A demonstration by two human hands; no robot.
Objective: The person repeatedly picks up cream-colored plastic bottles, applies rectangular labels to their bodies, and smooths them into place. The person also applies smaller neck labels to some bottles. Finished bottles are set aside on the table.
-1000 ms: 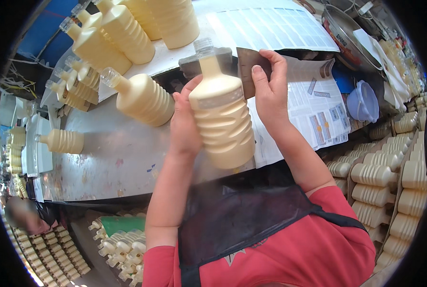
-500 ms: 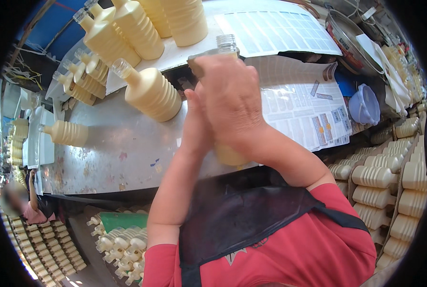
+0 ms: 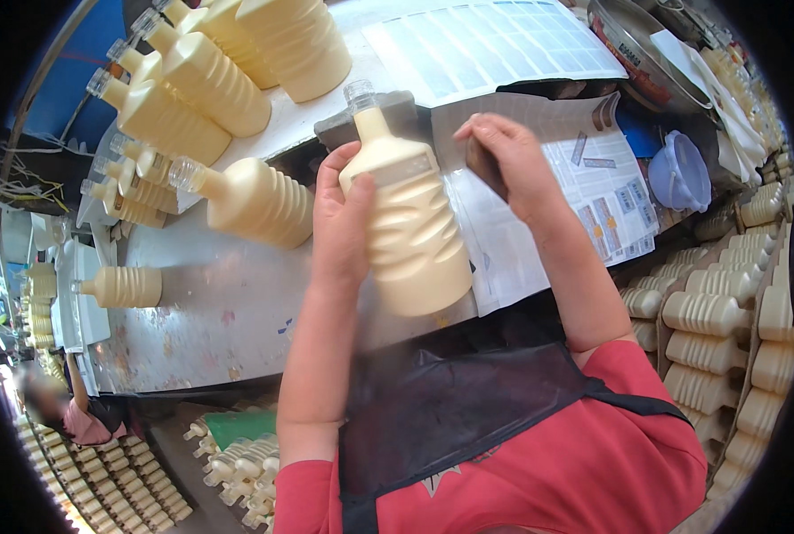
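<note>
A cream plastic bottle (image 3: pixel 415 245) with a clear threaded neck lies on the table in front of me, its neck end resting over a dark grey block (image 3: pixel 403 114). My left hand (image 3: pixel 342 218) grips its left side near the shoulder, thumb on top. A pale label strip shows across the bottle's shoulder. To the right, apart from the bottle, my right hand (image 3: pixel 520 169) is closed on a flat dark brown piece (image 3: pixel 484 169); its exact kind is unclear. Beneath that hand lie printed label sheets (image 3: pixel 522 254). Another cream bottle (image 3: pixel 259 203) lies left of my left hand.
Several cream bottles (image 3: pixel 210 80) stand at the far left, and one (image 3: pixel 128 287) lies near the left edge. A larger label sheet (image 3: pixel 504 49) is at the back. A lilac bucket (image 3: pixel 680 173) sits right. Racked bottles (image 3: pixel 704 316) fill the right side; a person (image 3: pixel 85 418) is lower left.
My right hand has lifted off the bottle and moved right, revealing the brown piece. My left hand now holds the bottle's side, and the label strip is visible.
</note>
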